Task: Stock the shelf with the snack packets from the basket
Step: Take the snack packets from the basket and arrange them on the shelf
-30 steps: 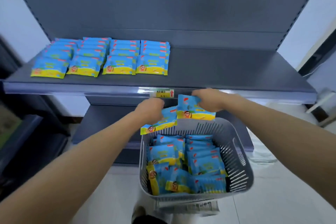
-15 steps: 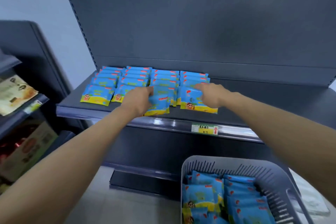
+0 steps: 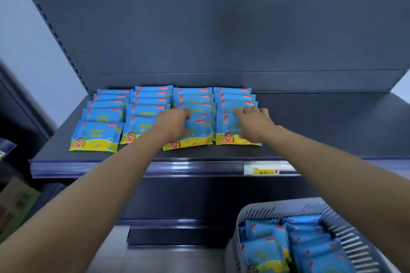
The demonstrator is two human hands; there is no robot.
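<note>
Two hands down flat, left hand (image 3: 175, 123) and right hand (image 3: 253, 123) each pressing one snack packet (image 3: 195, 133) onto front of third and fourth rows on shelf (image 3: 321, 122), overlapped shingle-style to keep labels visible; basket (image 3: 255, 213) below right, well stocked.

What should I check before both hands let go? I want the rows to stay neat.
1. Left hand packet flat on the shelf: ok.
2. Right hand packet flat on the shelf: ok.
3. Front edges in line: not ok, the left hand packet sits a bit forward.
4. Free shelf space to the right: ok.
5. Basket holds more packets: ok.
</note>
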